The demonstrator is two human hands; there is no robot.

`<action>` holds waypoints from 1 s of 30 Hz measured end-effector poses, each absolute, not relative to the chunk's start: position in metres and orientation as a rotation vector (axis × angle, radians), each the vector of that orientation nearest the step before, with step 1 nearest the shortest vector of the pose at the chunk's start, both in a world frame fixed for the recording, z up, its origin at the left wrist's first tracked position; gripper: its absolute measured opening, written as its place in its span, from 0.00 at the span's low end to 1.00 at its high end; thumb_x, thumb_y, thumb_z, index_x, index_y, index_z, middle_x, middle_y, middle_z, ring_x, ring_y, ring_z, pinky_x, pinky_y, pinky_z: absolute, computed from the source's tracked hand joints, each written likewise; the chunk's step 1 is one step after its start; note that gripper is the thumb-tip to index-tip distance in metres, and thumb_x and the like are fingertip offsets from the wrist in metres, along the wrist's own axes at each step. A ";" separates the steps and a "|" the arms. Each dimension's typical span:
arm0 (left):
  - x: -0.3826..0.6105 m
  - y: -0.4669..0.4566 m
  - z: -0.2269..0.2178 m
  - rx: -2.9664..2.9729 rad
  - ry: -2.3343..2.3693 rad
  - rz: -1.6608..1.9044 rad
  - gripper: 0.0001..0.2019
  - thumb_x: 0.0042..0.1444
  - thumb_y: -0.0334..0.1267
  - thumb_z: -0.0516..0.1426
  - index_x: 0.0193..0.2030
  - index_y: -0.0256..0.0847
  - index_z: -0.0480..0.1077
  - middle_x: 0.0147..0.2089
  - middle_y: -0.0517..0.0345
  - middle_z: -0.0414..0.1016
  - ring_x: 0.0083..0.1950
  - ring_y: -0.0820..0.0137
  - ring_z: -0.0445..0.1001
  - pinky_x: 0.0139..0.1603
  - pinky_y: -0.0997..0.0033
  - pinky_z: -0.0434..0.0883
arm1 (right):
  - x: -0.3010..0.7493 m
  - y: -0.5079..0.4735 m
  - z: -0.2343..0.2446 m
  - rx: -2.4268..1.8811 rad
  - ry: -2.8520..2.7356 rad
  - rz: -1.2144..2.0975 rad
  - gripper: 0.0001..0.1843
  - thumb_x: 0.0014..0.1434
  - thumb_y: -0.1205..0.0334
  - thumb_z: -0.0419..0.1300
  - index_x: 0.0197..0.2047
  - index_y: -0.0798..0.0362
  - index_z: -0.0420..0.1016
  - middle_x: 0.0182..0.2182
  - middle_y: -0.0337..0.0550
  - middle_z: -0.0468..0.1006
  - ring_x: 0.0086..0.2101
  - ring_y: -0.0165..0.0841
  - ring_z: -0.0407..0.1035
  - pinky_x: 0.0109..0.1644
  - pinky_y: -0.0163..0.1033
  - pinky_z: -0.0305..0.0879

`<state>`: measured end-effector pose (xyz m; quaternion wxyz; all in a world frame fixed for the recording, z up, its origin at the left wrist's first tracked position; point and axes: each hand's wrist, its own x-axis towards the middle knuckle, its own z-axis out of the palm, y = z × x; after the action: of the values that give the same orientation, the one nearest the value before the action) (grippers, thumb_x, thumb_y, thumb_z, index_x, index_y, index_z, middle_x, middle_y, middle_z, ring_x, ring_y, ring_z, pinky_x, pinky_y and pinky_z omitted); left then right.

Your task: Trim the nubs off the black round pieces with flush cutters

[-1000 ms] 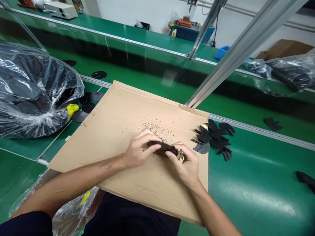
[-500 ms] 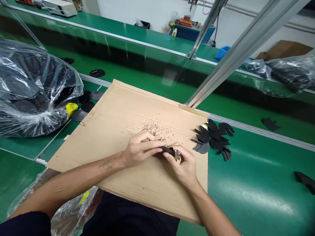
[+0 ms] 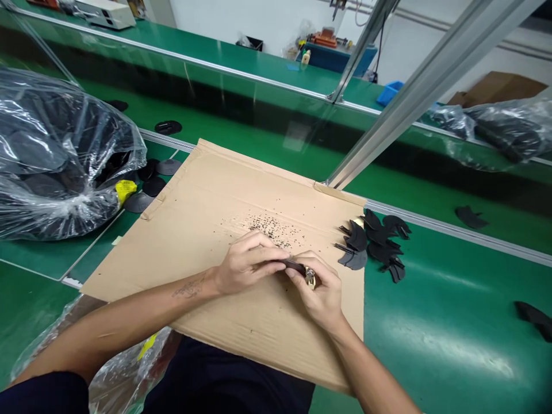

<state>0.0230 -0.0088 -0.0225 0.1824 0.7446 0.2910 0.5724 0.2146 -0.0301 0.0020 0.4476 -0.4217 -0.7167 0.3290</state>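
My left hand [image 3: 250, 263] has its fingers pinched round a thin black plastic piece [image 3: 294, 264], which reaches across to my right hand [image 3: 321, 293]. In my right palm sit small nippers [image 3: 309, 278] with a metal joint and cream-coloured grips; their jaws are hidden by the fingers and the black piece. Both hands are above a cardboard sheet [image 3: 207, 201]. Just beyond them, many tiny black bits [image 3: 267, 227] lie scattered on the cardboard. To the right, several curved black pieces [image 3: 354, 247] with thin prongs overlap on the sheet's edge and the green table.
A clear plastic bag [image 3: 47, 167] full of black discs stands at the left, with loose discs [image 3: 168, 167] beside it. A slanting metal post [image 3: 414, 109] rises behind the cardboard. More black pieces [image 3: 472, 217] lie on the green surface [image 3: 431, 322] at the right.
My right hand and the nippers have shifted very slightly left and down. The black piece has tilted a little between the hands.
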 end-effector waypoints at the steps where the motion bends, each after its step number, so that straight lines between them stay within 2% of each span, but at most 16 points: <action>1: 0.023 -0.009 -0.022 2.066 0.819 1.599 0.15 0.61 0.36 0.64 0.55 0.43 0.75 0.40 0.57 0.77 0.39 0.72 0.75 0.40 0.70 0.75 | 0.215 -0.030 0.002 -1.031 -1.780 0.802 0.02 0.64 0.62 0.63 0.38 0.49 0.77 0.32 0.43 0.80 0.32 0.35 0.74 0.36 0.42 0.72; 3: 0.022 -0.009 -0.021 1.991 0.801 1.530 0.20 0.61 0.40 0.64 0.59 0.41 0.73 0.45 0.51 0.78 0.44 0.68 0.76 0.44 0.66 0.77 | 0.215 -0.030 0.003 -0.995 -1.790 0.774 0.02 0.64 0.64 0.63 0.38 0.49 0.77 0.32 0.43 0.80 0.32 0.35 0.74 0.36 0.41 0.72; 5: 0.021 -0.007 -0.020 1.942 0.734 1.446 0.19 0.62 0.42 0.63 0.58 0.40 0.74 0.47 0.48 0.79 0.47 0.66 0.78 0.47 0.63 0.78 | 0.215 -0.030 0.003 -0.969 -1.799 0.755 0.03 0.63 0.66 0.63 0.39 0.48 0.78 0.33 0.43 0.81 0.33 0.36 0.75 0.36 0.42 0.73; 14: 0.023 -0.009 -0.015 1.935 0.653 1.445 0.10 0.61 0.38 0.64 0.49 0.42 0.79 0.40 0.51 0.83 0.42 0.67 0.80 0.45 0.64 0.78 | 0.215 -0.029 0.003 -0.944 -1.820 0.756 0.04 0.63 0.66 0.63 0.41 0.48 0.79 0.34 0.45 0.82 0.33 0.37 0.76 0.37 0.43 0.75; 21: 0.020 -0.009 -0.011 2.067 0.569 1.445 0.11 0.68 0.38 0.56 0.52 0.40 0.76 0.43 0.48 0.83 0.46 0.66 0.81 0.49 0.61 0.79 | 0.216 -0.030 0.003 -0.914 -1.839 0.758 0.05 0.63 0.67 0.64 0.41 0.48 0.78 0.37 0.45 0.82 0.34 0.36 0.77 0.36 0.41 0.74; 27: 0.017 -0.009 -0.007 2.059 0.580 1.464 0.07 0.62 0.36 0.63 0.46 0.40 0.77 0.37 0.52 0.83 0.40 0.68 0.81 0.45 0.65 0.79 | 0.214 -0.031 0.002 -0.885 -1.858 0.791 0.05 0.64 0.67 0.63 0.41 0.48 0.79 0.36 0.45 0.83 0.34 0.36 0.77 0.37 0.41 0.74; 30: 0.018 -0.009 -0.008 2.065 0.581 1.477 0.07 0.62 0.35 0.62 0.47 0.40 0.77 0.38 0.52 0.83 0.40 0.68 0.81 0.45 0.65 0.79 | 0.215 -0.031 0.002 -0.904 -1.852 0.798 0.04 0.64 0.65 0.63 0.41 0.48 0.79 0.36 0.45 0.83 0.34 0.36 0.77 0.37 0.41 0.74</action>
<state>0.0183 -0.0091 -0.0084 0.2656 0.7645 0.2149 0.5467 0.2149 -0.0305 0.0022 0.4492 -0.3656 -0.7486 0.3227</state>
